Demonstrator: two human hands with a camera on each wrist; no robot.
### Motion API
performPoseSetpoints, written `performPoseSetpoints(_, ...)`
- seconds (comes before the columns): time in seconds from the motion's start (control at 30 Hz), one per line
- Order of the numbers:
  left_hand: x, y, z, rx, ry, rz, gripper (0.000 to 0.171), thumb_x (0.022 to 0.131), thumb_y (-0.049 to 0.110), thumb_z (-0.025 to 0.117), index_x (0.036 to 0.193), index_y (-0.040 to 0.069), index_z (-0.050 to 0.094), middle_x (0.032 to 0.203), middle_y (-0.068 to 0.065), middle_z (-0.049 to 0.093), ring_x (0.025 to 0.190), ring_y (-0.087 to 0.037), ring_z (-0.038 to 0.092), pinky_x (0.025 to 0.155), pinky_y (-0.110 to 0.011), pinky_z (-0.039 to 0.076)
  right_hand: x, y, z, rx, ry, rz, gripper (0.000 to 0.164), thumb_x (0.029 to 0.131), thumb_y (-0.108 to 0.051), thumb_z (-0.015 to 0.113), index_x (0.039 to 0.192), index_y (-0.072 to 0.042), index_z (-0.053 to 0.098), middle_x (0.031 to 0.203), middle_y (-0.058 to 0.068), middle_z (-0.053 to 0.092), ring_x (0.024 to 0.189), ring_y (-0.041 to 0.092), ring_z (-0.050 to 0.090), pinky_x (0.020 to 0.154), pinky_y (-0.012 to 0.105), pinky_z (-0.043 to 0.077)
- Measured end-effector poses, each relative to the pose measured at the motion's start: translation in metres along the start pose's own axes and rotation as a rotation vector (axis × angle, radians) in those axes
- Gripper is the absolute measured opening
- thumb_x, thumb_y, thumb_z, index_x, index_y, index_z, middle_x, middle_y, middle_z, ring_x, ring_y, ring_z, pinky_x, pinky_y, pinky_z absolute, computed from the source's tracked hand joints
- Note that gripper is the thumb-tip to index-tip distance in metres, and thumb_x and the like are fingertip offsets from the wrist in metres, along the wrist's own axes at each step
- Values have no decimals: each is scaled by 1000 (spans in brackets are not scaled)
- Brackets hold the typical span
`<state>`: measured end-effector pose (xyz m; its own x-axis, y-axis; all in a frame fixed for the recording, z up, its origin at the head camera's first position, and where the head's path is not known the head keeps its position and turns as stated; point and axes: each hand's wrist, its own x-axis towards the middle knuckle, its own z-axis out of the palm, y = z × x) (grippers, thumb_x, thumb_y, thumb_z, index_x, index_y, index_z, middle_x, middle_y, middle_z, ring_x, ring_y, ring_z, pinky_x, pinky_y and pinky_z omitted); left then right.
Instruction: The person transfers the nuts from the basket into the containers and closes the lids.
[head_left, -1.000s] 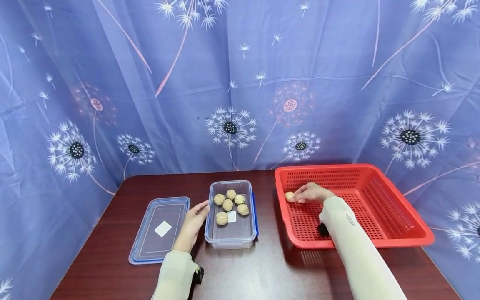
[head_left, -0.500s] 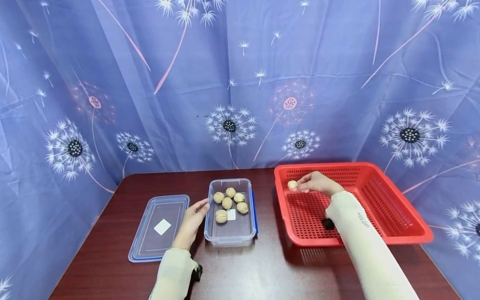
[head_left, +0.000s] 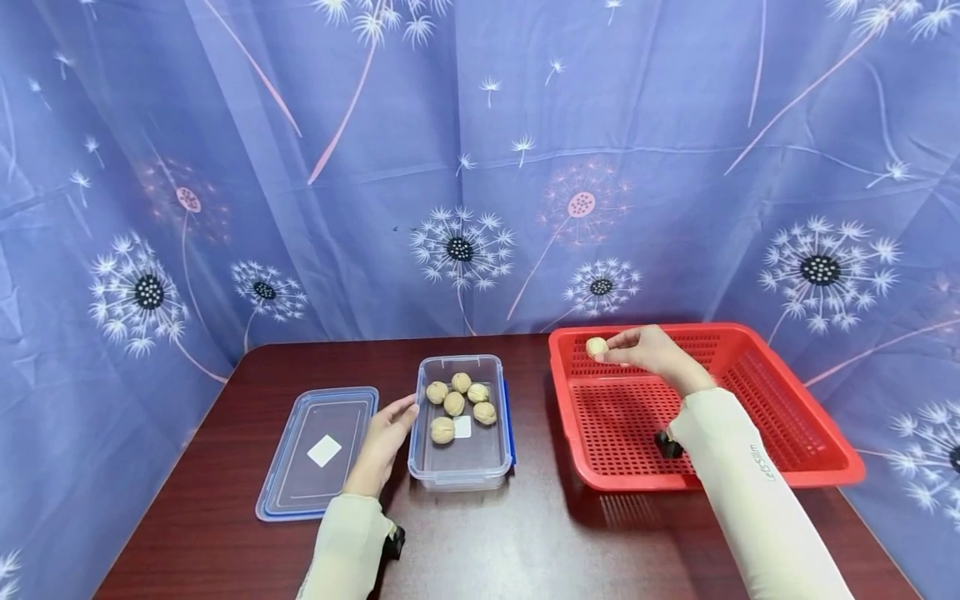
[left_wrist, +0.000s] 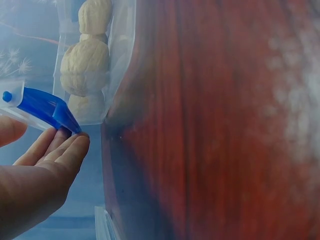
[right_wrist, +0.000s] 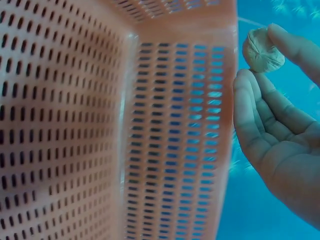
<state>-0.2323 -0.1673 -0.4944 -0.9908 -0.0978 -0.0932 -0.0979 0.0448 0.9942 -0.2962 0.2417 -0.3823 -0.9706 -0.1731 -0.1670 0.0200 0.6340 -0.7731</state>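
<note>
My right hand (head_left: 656, 354) pinches a walnut (head_left: 597, 348) between thumb and fingertips, raised over the back left part of the red basket (head_left: 750, 482). In the right wrist view that walnut (right_wrist: 262, 51) shows above the basket's slotted wall (right_wrist: 172, 135). On the left, my left hand (head_left: 386, 442) rests against the side of a clear plastic food container (head_left: 457, 479). Its fairly straight fingers (left_wrist: 75, 150) touch a hanging blue latch (left_wrist: 47, 107), the thumb apart from them. Several walnuts (head_left: 453, 404) lie inside the container, beside a white square label (head_left: 462, 427).
The container's clear lid (head_left: 324, 492) with a blue seal lies flat on the dark wooden table (head_left: 495, 550), left of my left hand. A second blue latch (head_left: 510, 425) hangs along the container's right side. Behind the table hangs a blue dandelion-print curtain (head_left: 360, 250).
My right hand has lifted the walnut from the basket's floor, up and slightly right, to near the back rim. My left hand and the container stay in place.
</note>
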Motion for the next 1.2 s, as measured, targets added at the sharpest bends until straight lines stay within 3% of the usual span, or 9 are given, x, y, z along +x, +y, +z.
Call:
performPoseSetpoints(0.17,0,-1,0,0,7,4,39,99,9,52,134,-7,50,133,-26,53,121,-31,50,109,-45,35,-10,-15,4,-9,49,-63,53,82,-35,76,117,2,64,118,21,62,109,33,55,94,49,45)
performPoseSetpoints(0.43,1,-1,0,6,4,5,39,99,9,52,134,-7,50,134,-26,52,123,-31,48,110,-46,34,-23,-47,14,29,117,-172,45,81,-31,78,110,1,68,98,10,71,86,14,63,84,33,49)
performPoseSetpoints(0.73,1,2,-1,14,3,-3,40,99,11,52,135,-7,49,136,-26,51,126,-33,46,111,-46,32,-32,-78,32,57,151,-268,39,81,-28,79,107,-1,70,94,9,71,84,16,63,78,29,50)
performPoseSetpoints(1.2,0,2,-1,17,2,-3,40,99,11,51,135,-7,49,136,-26,51,124,-31,47,111,-46,32,-38,-107,75,150,161,-324,35,79,-27,80,104,-5,71,90,6,69,84,19,63,74,31,52)
